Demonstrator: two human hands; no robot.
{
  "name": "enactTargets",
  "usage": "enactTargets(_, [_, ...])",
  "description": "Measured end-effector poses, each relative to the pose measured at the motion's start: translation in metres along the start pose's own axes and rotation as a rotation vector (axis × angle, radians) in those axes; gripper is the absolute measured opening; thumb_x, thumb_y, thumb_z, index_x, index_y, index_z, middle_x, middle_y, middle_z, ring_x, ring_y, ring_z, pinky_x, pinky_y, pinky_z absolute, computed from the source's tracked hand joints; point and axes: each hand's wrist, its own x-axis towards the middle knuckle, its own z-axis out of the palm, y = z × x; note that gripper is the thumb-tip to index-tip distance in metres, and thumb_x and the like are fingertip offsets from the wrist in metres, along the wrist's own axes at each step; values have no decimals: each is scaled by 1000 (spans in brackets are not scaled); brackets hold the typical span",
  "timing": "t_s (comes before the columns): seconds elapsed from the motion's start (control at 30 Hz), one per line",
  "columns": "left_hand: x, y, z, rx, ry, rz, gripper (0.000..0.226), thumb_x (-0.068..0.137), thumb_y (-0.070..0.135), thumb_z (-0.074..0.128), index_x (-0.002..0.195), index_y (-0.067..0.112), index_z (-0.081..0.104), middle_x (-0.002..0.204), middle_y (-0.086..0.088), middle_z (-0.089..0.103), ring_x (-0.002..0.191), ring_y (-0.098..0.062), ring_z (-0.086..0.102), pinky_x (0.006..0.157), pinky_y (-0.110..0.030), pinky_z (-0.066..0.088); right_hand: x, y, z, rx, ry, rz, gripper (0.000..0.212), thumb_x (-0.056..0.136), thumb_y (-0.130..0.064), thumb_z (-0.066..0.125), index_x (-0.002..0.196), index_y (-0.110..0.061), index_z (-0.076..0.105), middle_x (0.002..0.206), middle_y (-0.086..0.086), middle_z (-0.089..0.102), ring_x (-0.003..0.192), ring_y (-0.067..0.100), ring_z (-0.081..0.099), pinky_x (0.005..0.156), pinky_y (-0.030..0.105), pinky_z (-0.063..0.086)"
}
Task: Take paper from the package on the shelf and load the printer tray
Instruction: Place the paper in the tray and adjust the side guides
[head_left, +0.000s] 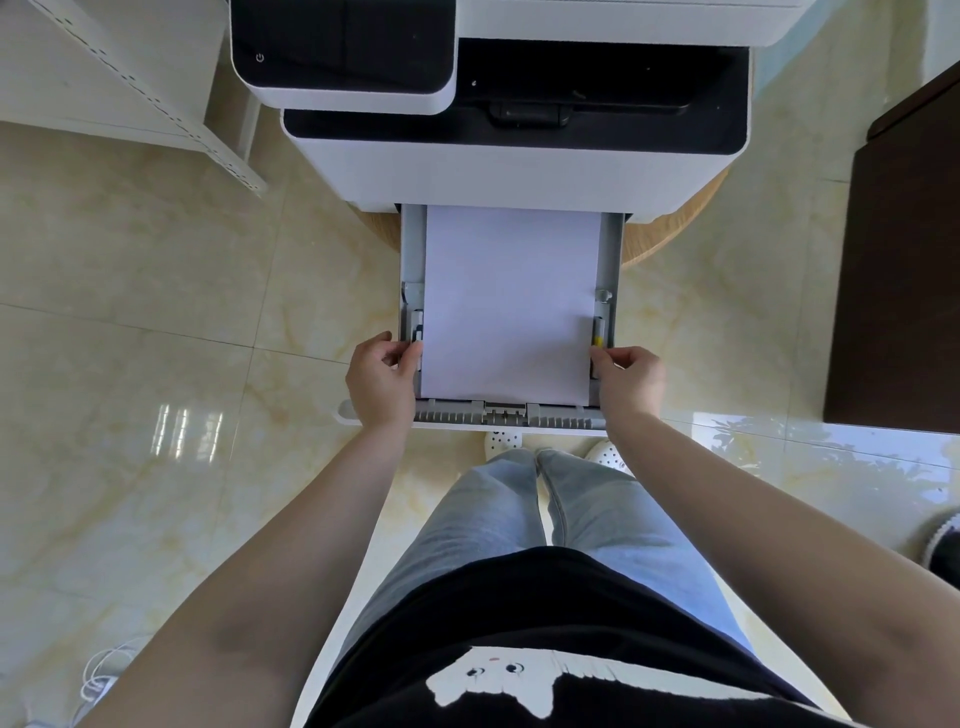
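A white and black printer (509, 156) stands ahead of me with its grey paper tray (613, 249) pulled out toward me. A stack of white paper (509, 306) lies flat inside the tray, between the side guides. My left hand (382, 379) pinches the left paper guide at the tray's near left side. On the opposite side, my right hand (628, 382) pinches the right guide beside a small yellow marker. The paper package is out of sight.
A white perforated shelf frame (156, 98) stands at the upper left. A dark brown cabinet (898, 270) fills the right edge. The printer rests on a round wooden stand (670, 234). Glossy marble floor tiles surround me; white cables (101, 680) lie at the lower left.
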Motion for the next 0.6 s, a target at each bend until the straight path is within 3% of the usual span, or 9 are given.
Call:
enactTargets(0.07, [1,0,-2,-49,-5,-23,19,83,23,71,89,5,75,100,0,70,80,-8,60,63,-1,36,1,1,-1,7,-9,-2,20,85,-28,64,81,-9,65,70,2,60,58,17,50,57,26,41])
enactTargets(0.13, [0,2,-2,-100,-3,-84,15,81,22,72,88,9,76,88,6,70,74,-6,60,61,0,37,3,1,-2,3,-18,2,19,86,-26,63,80,-9,65,69,3,60,58,18,50,59,27,42])
enactTargets(0.27, [-3,4,2,-216,4,-202,5,79,21,73,81,17,76,74,7,71,74,-11,67,66,-17,47,2,0,2,6,-13,10,20,87,-21,61,70,-13,59,57,-1,55,51,15,47,54,26,40])
enactTargets(0.43, [-1,4,1,-214,-12,-202,5,79,22,73,80,18,75,75,5,71,75,-13,67,71,-23,50,4,-1,0,-20,-41,-1,17,88,-22,61,75,-11,60,58,-2,54,51,12,48,48,22,36])
enactTargets(0.6, [-2,4,1,-235,-18,-211,3,79,23,73,79,21,73,74,9,69,73,-9,66,72,-22,49,5,-3,-3,3,-45,24,22,85,-24,65,65,-16,60,54,-2,53,48,14,45,48,22,37])
